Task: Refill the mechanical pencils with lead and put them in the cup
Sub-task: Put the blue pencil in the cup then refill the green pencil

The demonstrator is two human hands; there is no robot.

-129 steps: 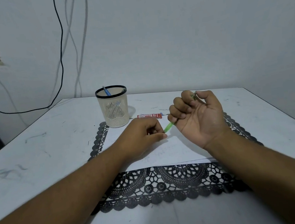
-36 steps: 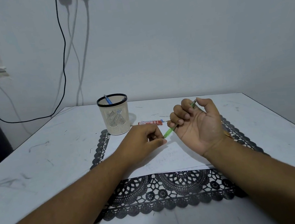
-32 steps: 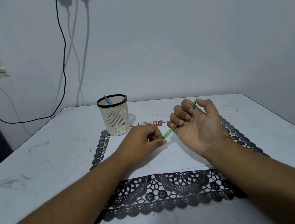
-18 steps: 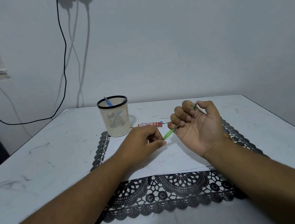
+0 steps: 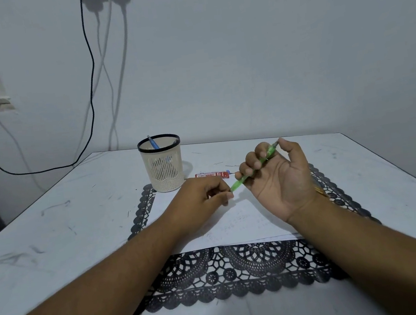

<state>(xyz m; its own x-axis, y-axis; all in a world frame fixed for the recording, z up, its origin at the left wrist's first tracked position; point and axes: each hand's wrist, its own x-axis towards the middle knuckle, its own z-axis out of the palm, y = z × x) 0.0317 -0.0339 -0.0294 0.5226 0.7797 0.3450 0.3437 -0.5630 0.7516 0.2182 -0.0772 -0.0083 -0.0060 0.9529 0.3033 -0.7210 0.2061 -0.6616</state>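
One blue pencil [image 5: 153, 143] stands in the cream plastic mesh cup [image 5: 161, 162] at eleven o'clock; right hand [image 5: 276, 178] grips the green mechanical pencil [image 5: 252, 169], left hand [image 5: 201, 202] pinching at its end, lead unseen.

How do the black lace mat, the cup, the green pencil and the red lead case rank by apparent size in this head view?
1. black lace mat
2. cup
3. green pencil, partly hidden by the right hand
4. red lead case, though it lies farther off

White bench [image 5: 54, 226] carries black lace mat [image 5: 241, 275], white paper sheet [image 5: 240, 221] on top; black cable [image 5: 90, 67] hangs down grey wall [image 5: 268, 59].
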